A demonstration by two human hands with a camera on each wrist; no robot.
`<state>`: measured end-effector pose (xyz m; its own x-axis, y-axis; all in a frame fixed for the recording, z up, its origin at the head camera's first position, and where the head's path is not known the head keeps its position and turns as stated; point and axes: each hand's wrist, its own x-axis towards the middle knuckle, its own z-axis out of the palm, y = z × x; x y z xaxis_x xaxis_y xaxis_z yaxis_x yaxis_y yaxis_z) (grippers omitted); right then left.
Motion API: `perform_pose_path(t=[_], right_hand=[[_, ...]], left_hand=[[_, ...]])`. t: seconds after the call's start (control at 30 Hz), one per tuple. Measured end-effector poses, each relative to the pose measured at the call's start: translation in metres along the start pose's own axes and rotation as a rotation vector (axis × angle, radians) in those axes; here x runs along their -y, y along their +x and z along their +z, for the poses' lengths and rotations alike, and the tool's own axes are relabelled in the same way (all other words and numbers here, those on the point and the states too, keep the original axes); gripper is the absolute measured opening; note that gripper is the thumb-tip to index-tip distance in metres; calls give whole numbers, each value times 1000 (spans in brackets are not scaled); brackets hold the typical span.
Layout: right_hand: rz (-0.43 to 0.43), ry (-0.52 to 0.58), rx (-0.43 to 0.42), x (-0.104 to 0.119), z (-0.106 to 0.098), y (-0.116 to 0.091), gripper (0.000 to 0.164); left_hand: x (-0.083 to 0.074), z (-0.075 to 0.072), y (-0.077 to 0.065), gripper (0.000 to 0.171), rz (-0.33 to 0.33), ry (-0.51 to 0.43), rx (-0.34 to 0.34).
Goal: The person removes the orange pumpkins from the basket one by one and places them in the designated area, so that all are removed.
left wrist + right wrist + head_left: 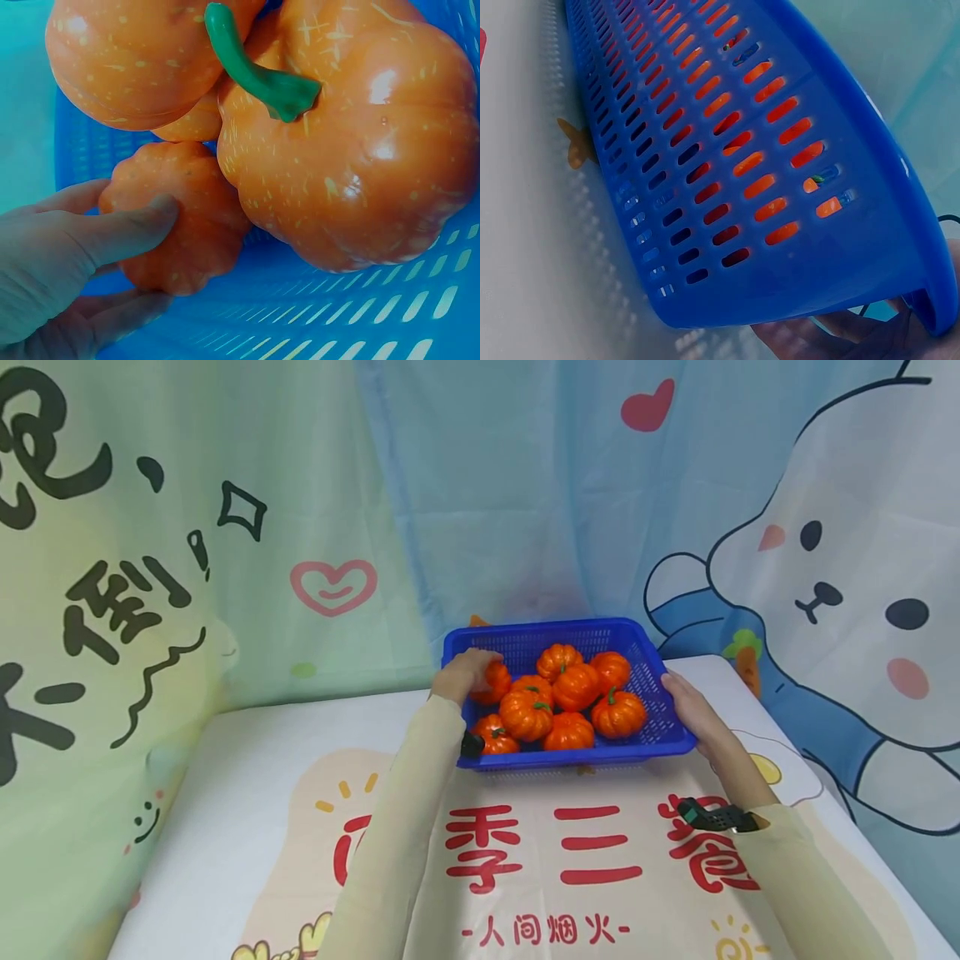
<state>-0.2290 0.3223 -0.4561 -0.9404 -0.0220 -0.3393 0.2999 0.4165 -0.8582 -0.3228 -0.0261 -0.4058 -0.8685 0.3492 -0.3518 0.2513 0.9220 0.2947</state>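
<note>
A blue perforated plastic basket (577, 756) is set on the white printed tabletop (247, 743); toward its front, glossy orange ribbed pumpkins (527, 714) with green stems are crowded together. Its right end is held at the rim by the right hand (692, 703), and a firm hold there seems advisable, lest the basket be dragged. Inside, at the left end, a small orange ribbed pumpkin (206, 234) is pinched between thumb and fingers by the left hand (467, 673) (its smooth skin might slip, so opposite sides are best gripped). Farther back, more pumpkins are contained; beyond hangs a pale printed curtain (487, 527).
</note>
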Motion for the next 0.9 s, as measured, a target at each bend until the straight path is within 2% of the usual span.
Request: perform_pose_path(t=[0.23,0.4,0.6,0.8,0.9], right_hand=[[14,1,5,0,1,2,71],[23,4,14,0,2,3,70],[25,2,3,-1,-2,4,70],[17,10,17,-3,-5,3,70],[14,14,11,-4,-5,3,70]], left_hand=[[0,-2,-9,58,26,47,-38],[0,-11,-9,58,64,100,-61],[-3,-30,-9,60,145,35,-82],[3,-40,-8,61,244,14,-132],[8,-45,-11,61,280,-58,-148]])
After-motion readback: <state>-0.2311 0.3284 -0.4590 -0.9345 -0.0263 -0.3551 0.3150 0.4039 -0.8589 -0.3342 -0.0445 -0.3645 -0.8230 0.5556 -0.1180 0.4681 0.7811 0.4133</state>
